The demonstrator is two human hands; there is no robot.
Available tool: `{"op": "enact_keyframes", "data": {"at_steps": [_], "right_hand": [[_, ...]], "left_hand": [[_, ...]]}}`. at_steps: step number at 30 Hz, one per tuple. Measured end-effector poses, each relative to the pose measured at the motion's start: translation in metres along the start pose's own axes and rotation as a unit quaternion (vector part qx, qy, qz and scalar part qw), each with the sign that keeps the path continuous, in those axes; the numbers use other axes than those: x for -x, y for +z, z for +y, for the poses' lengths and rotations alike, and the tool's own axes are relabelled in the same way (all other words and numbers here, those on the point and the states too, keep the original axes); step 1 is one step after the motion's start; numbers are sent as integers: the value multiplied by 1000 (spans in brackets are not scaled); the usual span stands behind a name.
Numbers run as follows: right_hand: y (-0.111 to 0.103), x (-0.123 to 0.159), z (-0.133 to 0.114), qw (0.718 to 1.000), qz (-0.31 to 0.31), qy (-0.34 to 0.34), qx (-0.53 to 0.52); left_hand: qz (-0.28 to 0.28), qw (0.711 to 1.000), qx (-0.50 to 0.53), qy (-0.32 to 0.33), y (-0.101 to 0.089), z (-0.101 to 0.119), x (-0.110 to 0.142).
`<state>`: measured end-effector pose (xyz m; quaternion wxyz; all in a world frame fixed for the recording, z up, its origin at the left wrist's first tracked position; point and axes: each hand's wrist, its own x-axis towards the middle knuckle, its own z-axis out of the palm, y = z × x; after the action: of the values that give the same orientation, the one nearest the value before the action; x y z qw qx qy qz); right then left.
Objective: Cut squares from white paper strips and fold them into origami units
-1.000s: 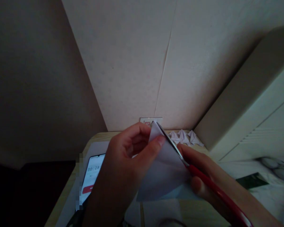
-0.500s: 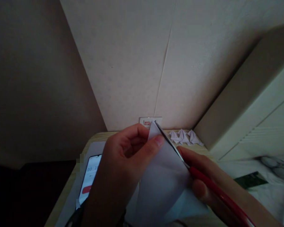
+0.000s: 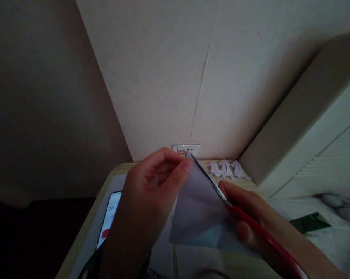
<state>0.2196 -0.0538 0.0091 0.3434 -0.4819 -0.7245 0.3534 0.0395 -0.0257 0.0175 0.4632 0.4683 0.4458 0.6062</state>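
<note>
Between thumb and fingers, my left hand (image 3: 154,186) pinches the upper corner of a white sheet of paper (image 3: 198,213). The sheet hangs down over the table, with a crease across it. My right hand (image 3: 256,221) is wrapped round the red handles of a pair of scissors (image 3: 221,193). Their metal blades lie along the paper's right edge, tips close to the pinched corner and looking nearly closed. I cannot tell how much paper is between the blades. Several small folded paper figures (image 3: 226,169) sit behind my right hand at the table's back edge.
A phone (image 3: 108,221) with a lit timer screen lies left, partly behind my left wrist, on white paper (image 3: 86,236). The wooden table (image 3: 121,169) meets a wall with a socket (image 3: 194,148). At right are a pale panel (image 3: 317,155), a green packet (image 3: 310,223) and glasses (image 3: 338,205).
My left hand's pinch has shifted slightly up and left, nearer the paper's corner. The sheet's lower part swung down and back up. The scissors stay along its right edge.
</note>
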Motion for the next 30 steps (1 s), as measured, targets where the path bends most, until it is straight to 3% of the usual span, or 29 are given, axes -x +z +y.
{"op": "enact_keyframes", "data": {"at_steps": [7,14,25,30], "right_hand": [[3,-2,7,995,-31,57,-73],[4,-7,-3,990,-47,101,-84],[3,-8,0,987,-80,112,-77],[6,-7,9,993,-64,64,-81]], "left_hand": [[-42,999,2,3,-5,1,-4],[-78,996,43,-23,-6,2,-6],[-81,993,75,-50,-5,6,-3],[-79,993,67,-52,-5,6,-3]]}}
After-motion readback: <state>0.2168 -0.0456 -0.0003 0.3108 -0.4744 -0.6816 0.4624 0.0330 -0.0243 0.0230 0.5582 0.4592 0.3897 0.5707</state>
